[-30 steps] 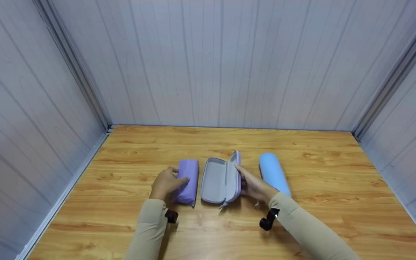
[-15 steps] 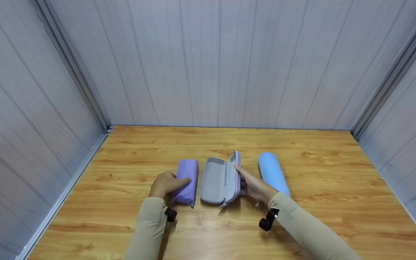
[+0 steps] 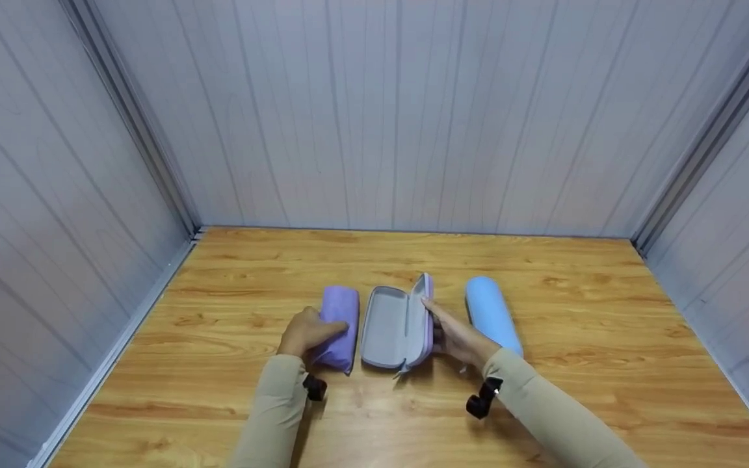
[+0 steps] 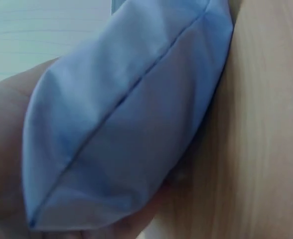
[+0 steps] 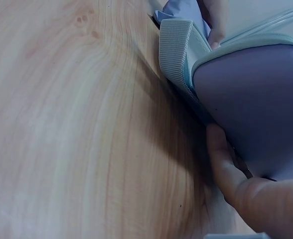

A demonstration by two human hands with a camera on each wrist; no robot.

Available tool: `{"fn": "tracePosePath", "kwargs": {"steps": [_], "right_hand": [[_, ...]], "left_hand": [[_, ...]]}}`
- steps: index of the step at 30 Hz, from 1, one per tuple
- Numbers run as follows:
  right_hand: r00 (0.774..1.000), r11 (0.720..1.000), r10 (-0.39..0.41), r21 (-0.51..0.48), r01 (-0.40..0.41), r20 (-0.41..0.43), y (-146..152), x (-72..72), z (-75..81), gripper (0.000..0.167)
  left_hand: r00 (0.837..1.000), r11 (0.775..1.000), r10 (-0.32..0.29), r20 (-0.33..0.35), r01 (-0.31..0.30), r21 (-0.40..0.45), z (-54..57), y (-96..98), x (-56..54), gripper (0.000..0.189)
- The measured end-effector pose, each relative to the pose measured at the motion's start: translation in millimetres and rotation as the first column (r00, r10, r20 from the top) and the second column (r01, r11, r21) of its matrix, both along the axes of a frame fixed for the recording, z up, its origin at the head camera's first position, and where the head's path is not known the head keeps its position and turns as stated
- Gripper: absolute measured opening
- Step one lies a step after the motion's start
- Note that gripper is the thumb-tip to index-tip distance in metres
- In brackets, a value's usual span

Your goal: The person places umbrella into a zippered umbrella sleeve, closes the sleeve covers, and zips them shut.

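Note:
My left hand (image 3: 307,331) grips a purple fabric pouch (image 3: 341,304), its thumb across the top and the other fingers mostly hidden on the far side. In the left wrist view, the pouch (image 4: 136,109) has a dark seam along its end, with part of the hand behind it. An unzipped hard case (image 3: 385,328), grey inside and lilac outside, lies spread beside the pouch. My right hand (image 3: 456,333) holds the raised half of this case from the right, thumb at its rim. The right wrist view shows fingers against the lilac shell (image 5: 256,99).
A light blue case with a rounded end (image 3: 491,309) lies just right of the right hand, partly behind the forearm. Pale panel walls (image 3: 374,130) enclose the wooden table (image 3: 576,292) at the back and both sides.
The left hand has shifted slightly right, its thumb reaching further over the pouch. The right hand and the hard case stay nearly still.

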State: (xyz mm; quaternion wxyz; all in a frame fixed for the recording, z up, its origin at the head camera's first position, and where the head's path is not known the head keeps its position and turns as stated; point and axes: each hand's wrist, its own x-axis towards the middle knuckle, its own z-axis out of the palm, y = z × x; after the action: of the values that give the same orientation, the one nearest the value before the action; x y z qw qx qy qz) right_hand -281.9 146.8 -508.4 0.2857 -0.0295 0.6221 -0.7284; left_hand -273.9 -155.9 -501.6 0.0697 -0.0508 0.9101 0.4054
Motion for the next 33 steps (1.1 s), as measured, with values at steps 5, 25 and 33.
{"fn": "tracePosePath", "kwargs": {"steps": [5,25,33], "right_hand": [[1.000,1.000,-0.009,-0.002,0.009,-0.006,0.1,-0.8,-1.3,0.073],[1.000,1.000,-0.029,-0.002,0.029,-0.004,-1.3,-0.6,-0.2,0.073],[0.999,0.999,-0.045,-0.001,0.045,-0.002,-0.8,-0.9,1.3,0.073]], "left_hand": [[0.999,0.969,-0.026,0.034,0.017,0.248,-3.4,-6.5,-2.4,0.040],[0.992,0.688,0.025,0.122,-0.105,0.718,-0.7,-13.6,-10.1,0.070],[0.997,0.578,-0.007,0.072,-0.054,0.815,8.1,-0.4,-10.0,0.080]]}}
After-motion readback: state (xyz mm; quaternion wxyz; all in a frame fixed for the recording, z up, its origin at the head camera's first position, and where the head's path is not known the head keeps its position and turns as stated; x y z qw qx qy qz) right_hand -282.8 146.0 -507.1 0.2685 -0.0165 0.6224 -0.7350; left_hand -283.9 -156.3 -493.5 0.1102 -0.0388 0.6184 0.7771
